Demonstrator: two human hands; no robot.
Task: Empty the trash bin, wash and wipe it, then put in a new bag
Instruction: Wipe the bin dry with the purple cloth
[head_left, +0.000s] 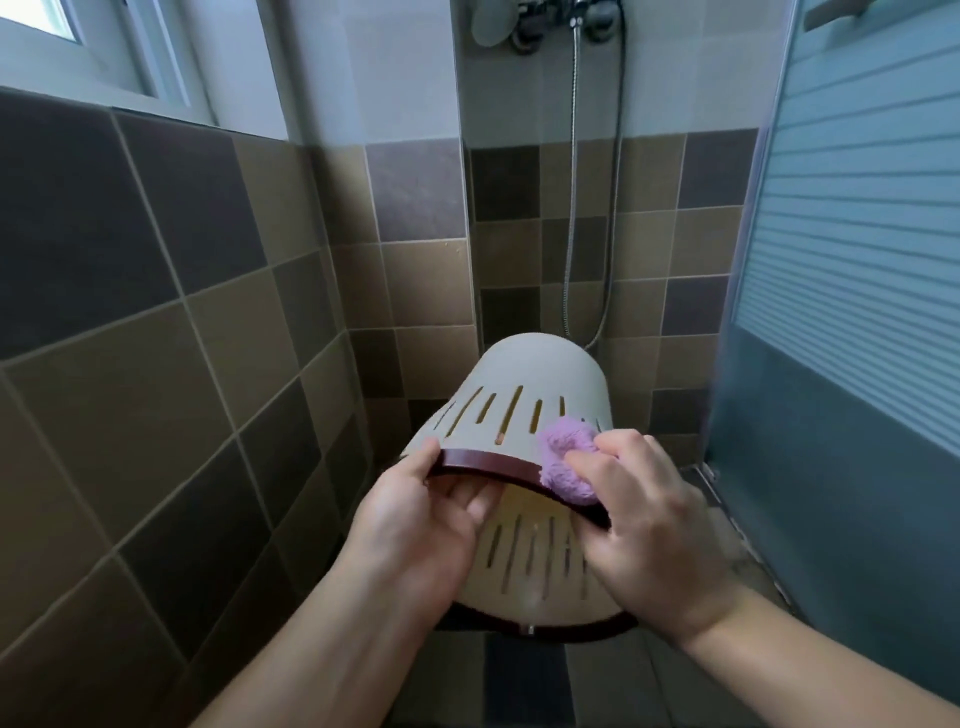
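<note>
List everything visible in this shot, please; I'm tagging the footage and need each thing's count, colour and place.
trash bin: one, cream with slotted sides, tipped on its side, mouth toward the camera, centre
rim band: one, dark red-brown, round the bin's mouth
cloth: one, lilac, bunched on the rim at the right
shower hose: one, metal, hanging down the back wall
shower fitting: one, chrome, top centre
wall tiles: many, brown and dark grey, left and back
window: one, white frame, top left
shower door: one, frosted striped glass, right
left hand: one, fingers gripping the rim
right hand: one, pressing the cloth to the rim
</note>
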